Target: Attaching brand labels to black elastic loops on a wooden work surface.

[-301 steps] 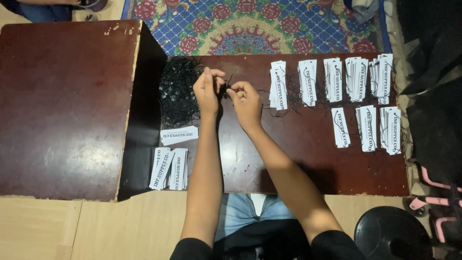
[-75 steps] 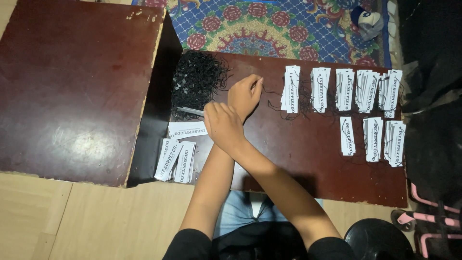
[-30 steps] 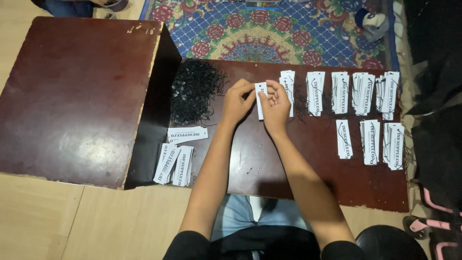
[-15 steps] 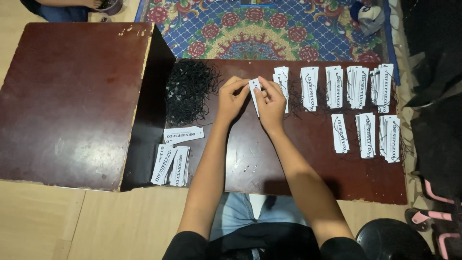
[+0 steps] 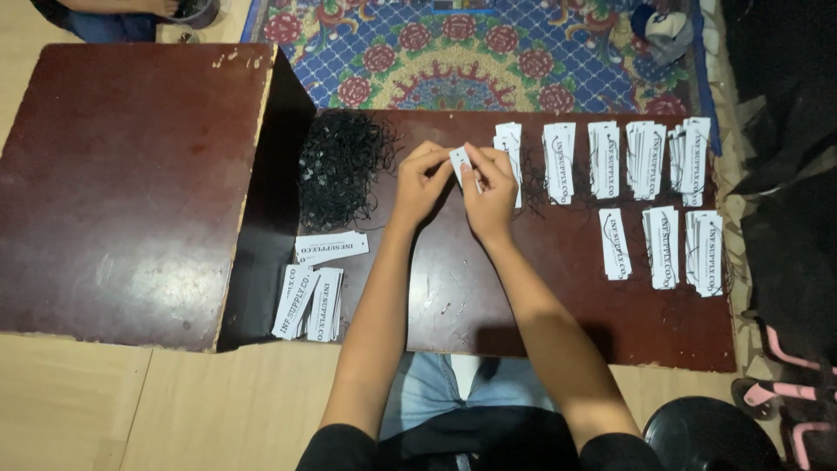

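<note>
Both my hands meet over the middle of a dark brown low table. My left hand and my right hand pinch one small white paper tag between their fingertips. A heap of thin black strings lies just left of my left hand. Right of my hands, finished white tags with black strings lie in stacks along the table's far edge, with more stacks in a second row. Loose white tags lie at the table's near left.
A larger worn brown board sits higher at the left, overlapping the table. A patterned blue and red carpet lies beyond. Another person's legs show at the top left. A black round stool stands at the lower right.
Ten seconds ago my hands worked near the string heap. My left hand then reached toward the strings and loose tags, and both hands now hold a tag, hardly moving over the last second.
</note>
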